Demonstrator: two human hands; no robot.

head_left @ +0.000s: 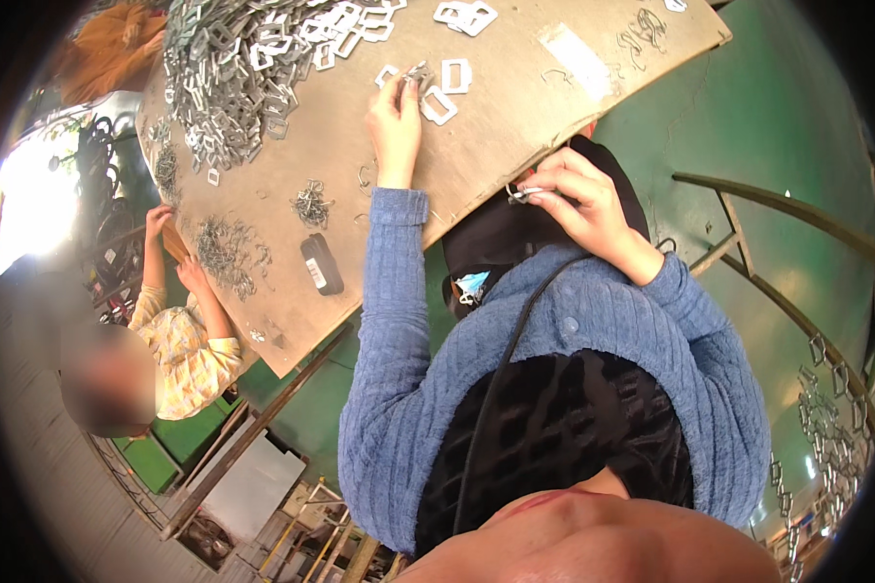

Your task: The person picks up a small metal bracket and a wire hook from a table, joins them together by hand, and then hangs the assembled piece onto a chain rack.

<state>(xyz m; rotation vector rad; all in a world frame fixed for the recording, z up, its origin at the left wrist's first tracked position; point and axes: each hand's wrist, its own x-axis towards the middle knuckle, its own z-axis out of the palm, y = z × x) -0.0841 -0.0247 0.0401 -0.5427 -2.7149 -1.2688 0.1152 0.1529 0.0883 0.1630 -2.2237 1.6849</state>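
My left hand reaches over the table, its fingers closed on a small grey metal piece, probably a flat frame; the fingers partly hide it. Flat rectangular metal frames lie beside those fingertips. At the table's near edge, over my lap, my right hand pinches a small metal piece between thumb and fingers. It looks like a frame seen edge-on with a thin wire hook at its end, though its full shape is hidden.
A large heap of metal frames covers the table's far left. Wire hooks lie in a small pile and a wider one, near a black object. A co-worker sits at left. Linked frames hang at lower right.
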